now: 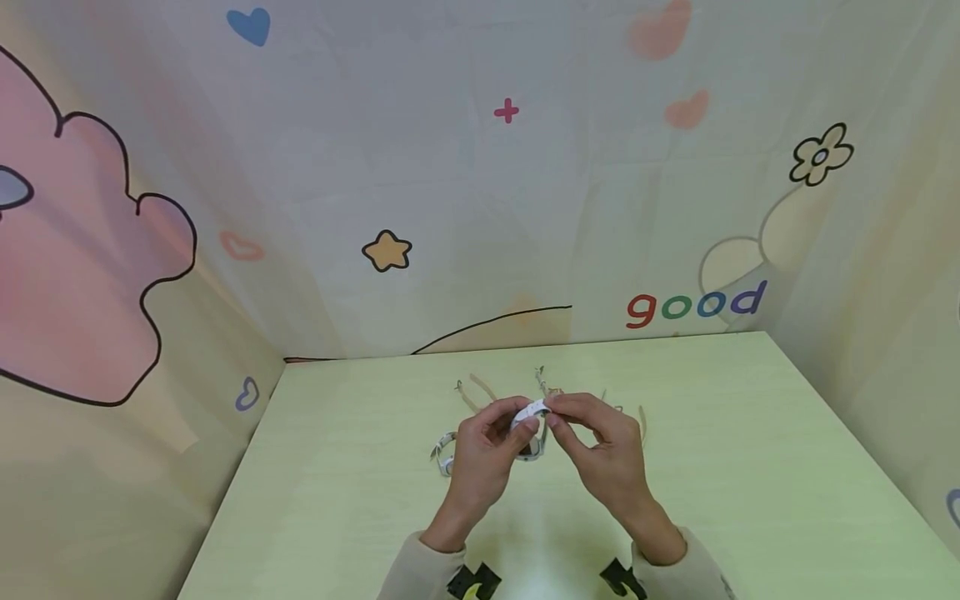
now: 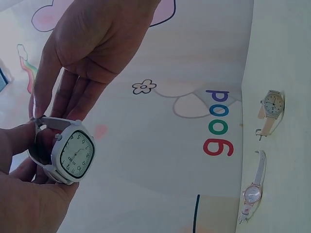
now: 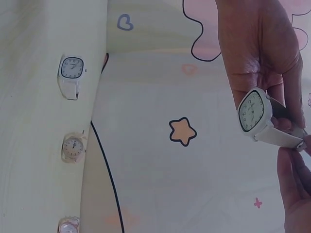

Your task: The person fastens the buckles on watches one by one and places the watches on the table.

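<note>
A white wristwatch [image 2: 77, 154] with a rounded-square dial is held in the air between both hands, its strap [image 1: 531, 410] bent round into a loop. My left hand [image 1: 483, 454] grips the watch by its strap, thumb on the outside. The fingertips of my right hand [image 1: 609, 446] pinch the strap end near the buckle. In the right wrist view the dial [image 3: 252, 110] faces away from the hands, toward the wall. Fingers hide part of the strap, and whether the buckle is fastened I cannot tell.
Behind the hands, several more watches lie on the pale table [image 1: 322, 500]: a white square-faced one [image 3: 72, 68] at the left, a beige-strapped one [image 3: 73, 147], a pale one with a small round dial [image 2: 251, 194], and a tan-strapped one [image 2: 272, 104] farther right. A printed cloth wall [image 1: 465, 183] rises behind.
</note>
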### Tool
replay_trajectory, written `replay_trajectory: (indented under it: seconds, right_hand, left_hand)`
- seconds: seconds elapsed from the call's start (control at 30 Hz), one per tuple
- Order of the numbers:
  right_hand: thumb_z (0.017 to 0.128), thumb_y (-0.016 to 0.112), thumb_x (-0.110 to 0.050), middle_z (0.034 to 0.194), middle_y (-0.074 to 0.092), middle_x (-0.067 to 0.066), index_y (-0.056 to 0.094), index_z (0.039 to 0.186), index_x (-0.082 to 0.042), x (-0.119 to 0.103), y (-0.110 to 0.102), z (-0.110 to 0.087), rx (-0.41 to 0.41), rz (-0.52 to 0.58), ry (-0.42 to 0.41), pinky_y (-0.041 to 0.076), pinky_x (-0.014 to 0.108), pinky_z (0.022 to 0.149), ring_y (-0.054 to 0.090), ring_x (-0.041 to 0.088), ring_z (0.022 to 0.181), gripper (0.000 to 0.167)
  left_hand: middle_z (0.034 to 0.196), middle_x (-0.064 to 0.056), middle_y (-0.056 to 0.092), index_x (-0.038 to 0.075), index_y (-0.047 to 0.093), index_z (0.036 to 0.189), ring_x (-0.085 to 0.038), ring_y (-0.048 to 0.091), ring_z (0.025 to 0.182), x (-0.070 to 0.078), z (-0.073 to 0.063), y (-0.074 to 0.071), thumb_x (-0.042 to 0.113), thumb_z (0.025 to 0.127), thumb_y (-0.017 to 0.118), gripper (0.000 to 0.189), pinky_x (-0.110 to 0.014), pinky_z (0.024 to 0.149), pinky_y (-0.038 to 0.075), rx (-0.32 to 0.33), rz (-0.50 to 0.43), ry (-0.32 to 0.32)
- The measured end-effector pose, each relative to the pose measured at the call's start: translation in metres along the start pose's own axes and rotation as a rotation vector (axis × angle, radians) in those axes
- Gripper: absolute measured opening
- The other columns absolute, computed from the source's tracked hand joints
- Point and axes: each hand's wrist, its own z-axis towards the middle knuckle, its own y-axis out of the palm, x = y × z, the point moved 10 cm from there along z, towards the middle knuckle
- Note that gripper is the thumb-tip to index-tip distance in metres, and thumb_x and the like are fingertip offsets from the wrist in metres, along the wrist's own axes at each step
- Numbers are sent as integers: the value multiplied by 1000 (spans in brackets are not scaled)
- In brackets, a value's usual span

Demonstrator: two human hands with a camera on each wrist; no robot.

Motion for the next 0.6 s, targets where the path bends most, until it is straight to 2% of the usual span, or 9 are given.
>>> replay_trajectory:
  seconds: [0.2, 0.43, 0.6]
  right_hand:
    - [79, 71, 15, 98, 73, 14, 73, 103, 0, 2, 1, 0, -17, -19, 14, 53, 18, 90, 67, 3, 104, 29]
    - [78, 75, 10, 99, 73, 11, 71, 105, -3, 3, 3, -1, -67, -75, 2, 54, 14, 83, 69, 11, 86, 31]
    - [79, 76, 7, 99, 73, 10, 73, 104, -5, 3, 1, 1, -67, -107, -8, 51, 13, 88, 70, 14, 84, 28]
  left_hand:
    - [110, -19, 67, 3, 67, 115, -9, 64, 91, -2, 0, 0, 17, 93, 68, 26, -21, 79, 56, 5, -4, -17]
    - [112, -20, 67, 1, 66, 115, -9, 65, 95, 1, 0, 0, 18, 94, 67, 27, -21, 81, 55, 2, -18, 6]
    - [109, -18, 67, 3, 67, 113, -14, 65, 91, -1, 1, 1, 19, 94, 68, 25, -20, 75, 56, -8, -27, -11]
